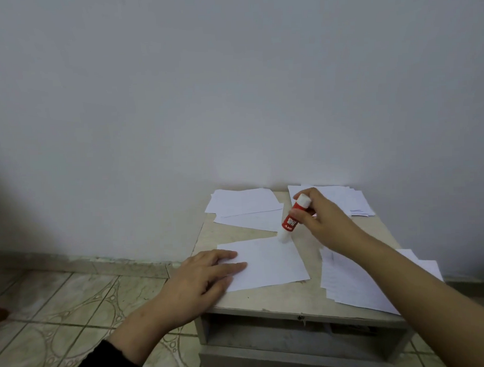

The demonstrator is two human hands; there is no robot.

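A white sheet of paper [271, 262] lies in the middle of a small beige table [267, 300]. My left hand [203, 278] rests flat on the sheet's left edge, fingers straight. My right hand [321, 221] grips a red and white glue stick [292, 217], tilted, with its white tip touching the sheet's far right corner.
A pile of white sheets [244, 208] lies at the table's back left, another pile [351, 201] at the back right, and a third stack [351, 284] under my right forearm. A wall stands right behind the table. Tiled floor [75, 307] spreads to the left. An open shelf [282, 335] sits under the tabletop.
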